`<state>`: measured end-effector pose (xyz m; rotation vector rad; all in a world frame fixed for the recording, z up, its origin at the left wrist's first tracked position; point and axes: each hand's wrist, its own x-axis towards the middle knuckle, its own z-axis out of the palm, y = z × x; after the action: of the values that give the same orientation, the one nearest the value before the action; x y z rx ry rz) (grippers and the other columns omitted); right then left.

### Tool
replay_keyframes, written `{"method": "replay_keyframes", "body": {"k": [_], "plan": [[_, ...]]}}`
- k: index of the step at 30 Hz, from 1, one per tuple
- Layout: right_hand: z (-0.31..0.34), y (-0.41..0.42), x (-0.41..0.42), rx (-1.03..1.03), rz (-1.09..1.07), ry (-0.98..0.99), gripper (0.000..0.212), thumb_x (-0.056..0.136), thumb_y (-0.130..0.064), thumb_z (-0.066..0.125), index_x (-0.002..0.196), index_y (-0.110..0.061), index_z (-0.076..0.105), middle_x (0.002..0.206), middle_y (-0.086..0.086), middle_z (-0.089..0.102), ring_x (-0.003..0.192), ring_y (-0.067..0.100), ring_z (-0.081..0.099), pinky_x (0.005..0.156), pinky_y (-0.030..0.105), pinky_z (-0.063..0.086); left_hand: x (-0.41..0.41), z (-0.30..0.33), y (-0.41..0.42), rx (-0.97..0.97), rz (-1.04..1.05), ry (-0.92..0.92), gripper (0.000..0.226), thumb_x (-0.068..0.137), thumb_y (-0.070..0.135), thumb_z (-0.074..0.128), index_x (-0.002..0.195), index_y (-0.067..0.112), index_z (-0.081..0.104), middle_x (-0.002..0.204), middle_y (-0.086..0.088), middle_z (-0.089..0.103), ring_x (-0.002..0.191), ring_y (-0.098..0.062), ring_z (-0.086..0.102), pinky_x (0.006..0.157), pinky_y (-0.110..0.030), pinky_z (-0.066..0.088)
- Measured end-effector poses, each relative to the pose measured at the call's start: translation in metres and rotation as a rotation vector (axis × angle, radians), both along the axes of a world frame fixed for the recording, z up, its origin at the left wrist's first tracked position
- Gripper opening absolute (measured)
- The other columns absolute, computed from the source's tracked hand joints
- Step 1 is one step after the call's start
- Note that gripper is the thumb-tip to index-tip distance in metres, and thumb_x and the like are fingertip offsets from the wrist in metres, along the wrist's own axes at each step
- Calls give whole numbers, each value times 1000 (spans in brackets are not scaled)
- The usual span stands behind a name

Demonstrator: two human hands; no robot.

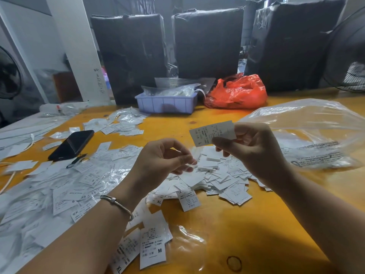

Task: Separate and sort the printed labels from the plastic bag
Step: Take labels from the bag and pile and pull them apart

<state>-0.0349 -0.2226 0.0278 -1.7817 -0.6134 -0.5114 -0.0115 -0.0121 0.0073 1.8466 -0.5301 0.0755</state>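
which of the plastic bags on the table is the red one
The crumpled red bag at the back, right of the purple tray. The big bag by the right hand is clear.

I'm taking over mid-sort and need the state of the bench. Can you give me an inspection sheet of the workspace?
Surface: yellow-orange table, bare at front centre.
Job's things: held label marked L; loose label pile under the hands; clear plastic bag at right, apparently almost empty.
Clutter: bagged labels spread at left, marked S, XS, XL, M; black phone; lavender tray; red bag.
Grippers: right hand pinches the held label; left hand curled, pinching something small and unclear.
Cables: white cable at the left edge.
Surroundings: three black wrapped bales behind; fan at right, another at left.
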Motion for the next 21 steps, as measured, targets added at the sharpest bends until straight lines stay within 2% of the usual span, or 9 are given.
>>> {"method": "replay_keyframes", "body": {"k": [5, 13, 15, 18, 21], "plan": [[1, 2, -1, -33, -14, -18, 20, 81, -3, 69, 98, -13, 68, 78, -11, 68, 60, -6, 60, 57, 10, 48, -2, 1, -1, -7, -20, -37, 23, 75, 16, 75, 86, -1, 64, 82, -8, 77, 75, -24, 75, 63, -33, 58], [-4, 1, 4, -89, -8, -27, 23, 81, -2, 70, 100, -15, 67, 77, -19, 66, 62, -7, 63, 55, 7, 47, -4, 1, -2, -21, -34, -67, 28, 69, 23, 76, 87, 2, 67, 84, -8, 77, 75, -24, 75, 67, -35, 59], [-4, -1, 5, -96, 6, -23, 23, 81, 0, 70, 97, -16, 68, 77, -17, 68, 62, -5, 63, 55, 9, 47, -4, 1, -2, -18, -40, -66, 26, 71, 22, 75, 89, 4, 68, 84, -7, 77, 75, -24, 74, 66, -32, 58], [-3, -5, 6, -83, 18, -13, 26, 79, 3, 69, 85, -22, 71, 76, -3, 72, 59, 0, 60, 52, 16, 50, -4, 1, -2, 7, -56, -53, 23, 77, 20, 71, 94, 3, 69, 84, -7, 77, 77, -23, 74, 65, -28, 57], [-3, -7, 5, -93, 41, 2, 24, 79, 5, 68, 83, -18, 72, 78, 0, 73, 60, 4, 61, 54, 21, 52, -3, 1, -2, 31, -73, -47, 15, 86, 12, 66, 96, 1, 69, 86, -8, 77, 78, -22, 74, 66, -31, 56]]}}
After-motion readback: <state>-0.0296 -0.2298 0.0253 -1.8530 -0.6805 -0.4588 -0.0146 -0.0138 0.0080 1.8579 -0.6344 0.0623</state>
